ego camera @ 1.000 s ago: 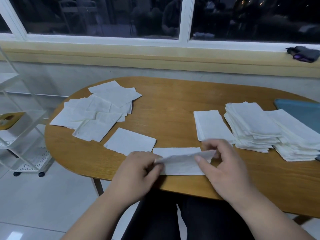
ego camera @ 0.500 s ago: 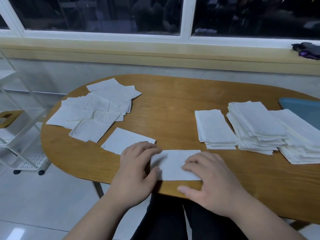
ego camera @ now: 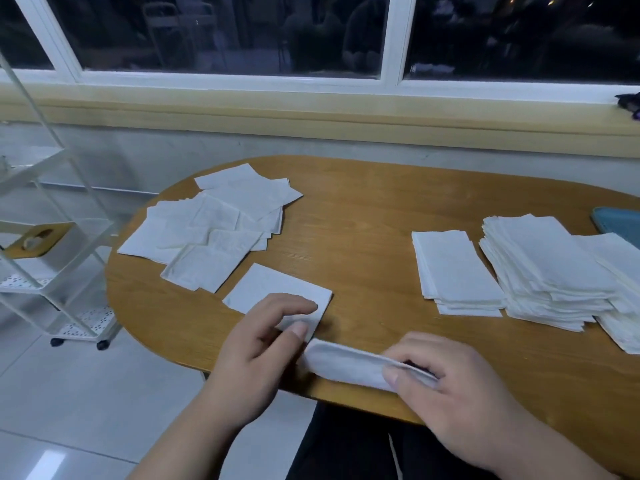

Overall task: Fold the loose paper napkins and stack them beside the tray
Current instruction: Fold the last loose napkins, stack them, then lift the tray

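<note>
**Folded napkin pinched at both ends**

Our right hand (ego camera: 460, 407) pinches one end of the folded napkin (ego camera: 349, 363) between thumb and fingers; our left hand (ego camera: 259, 355) nips the other end with thumb and forefinger. Beyond the left fingertips lies a flat napkin (ego camera: 273, 284); the stacks (ego camera: 540, 268) sit beyond the right fingers, the tray (ego camera: 620, 225) behind them.

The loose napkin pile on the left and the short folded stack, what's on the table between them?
Nothing: in the head view only bare wooden table separates the loose napkin pile from the short folded stack.
</note>
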`<action>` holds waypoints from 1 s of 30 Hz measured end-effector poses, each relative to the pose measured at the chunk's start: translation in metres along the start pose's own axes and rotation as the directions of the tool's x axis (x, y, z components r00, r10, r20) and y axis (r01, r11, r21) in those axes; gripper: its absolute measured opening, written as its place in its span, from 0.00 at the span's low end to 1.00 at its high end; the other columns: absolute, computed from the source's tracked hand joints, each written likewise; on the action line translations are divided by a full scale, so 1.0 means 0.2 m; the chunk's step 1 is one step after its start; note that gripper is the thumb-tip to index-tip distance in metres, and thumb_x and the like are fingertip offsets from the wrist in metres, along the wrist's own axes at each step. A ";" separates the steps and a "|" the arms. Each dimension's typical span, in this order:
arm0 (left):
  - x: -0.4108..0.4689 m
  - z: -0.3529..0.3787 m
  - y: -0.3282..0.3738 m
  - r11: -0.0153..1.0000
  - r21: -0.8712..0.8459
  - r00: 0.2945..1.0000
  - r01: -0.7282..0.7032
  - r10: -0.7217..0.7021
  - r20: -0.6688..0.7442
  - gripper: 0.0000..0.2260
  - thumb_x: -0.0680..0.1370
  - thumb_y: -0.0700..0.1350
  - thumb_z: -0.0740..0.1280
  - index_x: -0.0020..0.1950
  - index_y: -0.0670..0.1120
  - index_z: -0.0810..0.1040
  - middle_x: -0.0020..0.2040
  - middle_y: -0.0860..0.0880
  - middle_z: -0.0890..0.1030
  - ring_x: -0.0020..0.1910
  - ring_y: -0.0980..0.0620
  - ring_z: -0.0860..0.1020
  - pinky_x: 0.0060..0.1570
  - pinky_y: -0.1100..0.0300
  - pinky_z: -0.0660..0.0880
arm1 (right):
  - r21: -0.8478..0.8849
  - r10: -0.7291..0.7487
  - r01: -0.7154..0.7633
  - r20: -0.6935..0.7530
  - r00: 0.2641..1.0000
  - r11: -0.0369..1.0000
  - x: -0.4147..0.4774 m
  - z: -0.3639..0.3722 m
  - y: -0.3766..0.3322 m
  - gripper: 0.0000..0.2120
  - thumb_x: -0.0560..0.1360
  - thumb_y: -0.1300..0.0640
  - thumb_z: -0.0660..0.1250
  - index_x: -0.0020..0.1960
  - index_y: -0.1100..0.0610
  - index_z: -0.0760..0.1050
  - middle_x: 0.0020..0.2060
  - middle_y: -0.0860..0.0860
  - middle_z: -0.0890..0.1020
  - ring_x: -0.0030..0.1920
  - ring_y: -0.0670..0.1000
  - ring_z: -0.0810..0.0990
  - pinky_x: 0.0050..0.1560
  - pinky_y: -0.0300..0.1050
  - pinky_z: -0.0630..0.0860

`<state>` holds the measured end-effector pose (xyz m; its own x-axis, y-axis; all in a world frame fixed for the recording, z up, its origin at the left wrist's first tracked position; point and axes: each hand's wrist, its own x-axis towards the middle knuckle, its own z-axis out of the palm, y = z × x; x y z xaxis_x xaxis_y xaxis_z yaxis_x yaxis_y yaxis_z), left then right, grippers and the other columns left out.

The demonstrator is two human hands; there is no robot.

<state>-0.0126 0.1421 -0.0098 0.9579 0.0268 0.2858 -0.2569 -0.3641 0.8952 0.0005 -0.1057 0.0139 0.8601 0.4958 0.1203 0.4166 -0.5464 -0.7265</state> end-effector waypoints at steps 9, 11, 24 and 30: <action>0.15 -0.26 0.00 0.970 0.038 0.959 0.242 -0.233 -0.159 0.12 0.76 0.50 0.73 0.57 0.61 0.78 0.51 0.63 0.84 0.50 0.62 0.82 0.51 0.58 0.78 | 0.247 0.216 -0.237 0.111 0.970 0.940 0.58 0.17 -0.24 0.09 0.78 0.56 0.66 0.42 0.56 0.81 0.33 0.48 0.82 0.32 0.48 0.78 0.34 0.43 0.70; 0.22 -0.29 -0.05 0.937 0.178 0.941 0.302 -0.262 -0.214 0.14 0.76 0.50 0.71 0.60 0.63 0.76 0.48 0.64 0.83 0.46 0.64 0.81 0.48 0.62 0.77 | 0.170 0.230 -0.234 0.043 0.972 0.957 0.67 0.23 -0.21 0.07 0.77 0.53 0.67 0.42 0.49 0.81 0.36 0.44 0.85 0.35 0.47 0.82 0.36 0.46 0.76; 0.32 -0.26 -0.20 0.814 0.547 0.980 0.198 -0.147 -0.135 0.24 0.77 0.50 0.68 0.73 0.60 0.68 0.41 0.57 0.78 0.45 0.58 0.76 0.45 0.60 0.72 | -0.413 0.057 -0.088 -0.087 0.995 0.906 0.74 0.40 -0.01 0.11 0.75 0.41 0.56 0.47 0.45 0.74 0.43 0.41 0.71 0.50 0.48 0.69 0.58 0.47 0.69; 0.32 -0.30 -0.21 0.908 0.300 0.953 0.292 -0.252 -0.165 0.20 0.79 0.45 0.67 0.65 0.66 0.72 0.50 0.61 0.82 0.50 0.65 0.79 0.51 0.61 0.76 | -0.207 0.006 -0.035 -0.140 0.990 0.978 0.73 0.40 0.00 0.13 0.71 0.42 0.54 0.33 0.48 0.64 0.41 0.39 0.73 0.48 0.45 0.69 0.54 0.47 0.68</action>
<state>0.0516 0.2149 -0.0083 0.9570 0.2711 0.1032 0.0849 -0.6020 0.7940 0.1021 0.0213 -0.0231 0.8950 0.3937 0.2095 0.4385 -0.6914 -0.5741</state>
